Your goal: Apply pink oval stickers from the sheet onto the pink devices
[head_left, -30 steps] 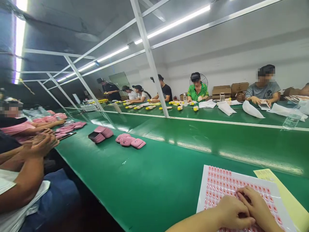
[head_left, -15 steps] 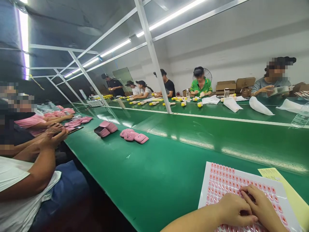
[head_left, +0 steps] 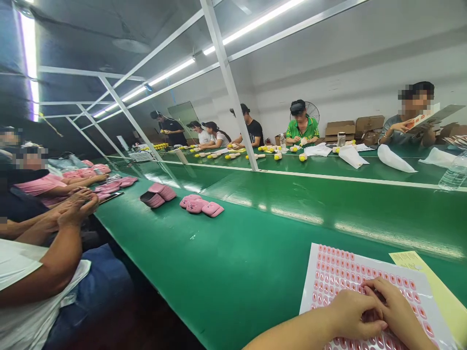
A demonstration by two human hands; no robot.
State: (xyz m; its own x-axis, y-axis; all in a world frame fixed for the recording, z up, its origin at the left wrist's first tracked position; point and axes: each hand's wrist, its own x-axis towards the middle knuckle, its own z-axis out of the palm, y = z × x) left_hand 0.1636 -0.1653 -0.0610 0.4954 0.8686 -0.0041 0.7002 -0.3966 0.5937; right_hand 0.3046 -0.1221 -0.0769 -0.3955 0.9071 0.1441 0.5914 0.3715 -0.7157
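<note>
A white sheet (head_left: 308,287) bearing rows of small pink oval pieces with red centres lies on the green table at the lower right. My left hand (head_left: 355,313) rests over this sheet, its thumb stretched out and its other fingers partly hidden against the right hand. Coming from the lower right, my right hand (head_left: 394,304) lies against the left one, fingers loosely bent and apart over the pink pieces. Nothing shows in either hand. A yellow paper (head_left: 447,291) with print sticks out from beneath the sheet's right side.
Pink padded pieces (head_left: 200,205) and a pink stack (head_left: 158,195) sit farther along the green table (head_left: 219,257). Co-workers sit at the left and across a white divider. A plastic bottle (head_left: 453,174), white wrappings (head_left: 396,158) and yellow-topped items (head_left: 277,156) are beyond it.
My hands stay almost where they were on the sheet. Across the table, the person at the far right has raised and opened a printed booklet or board.
</note>
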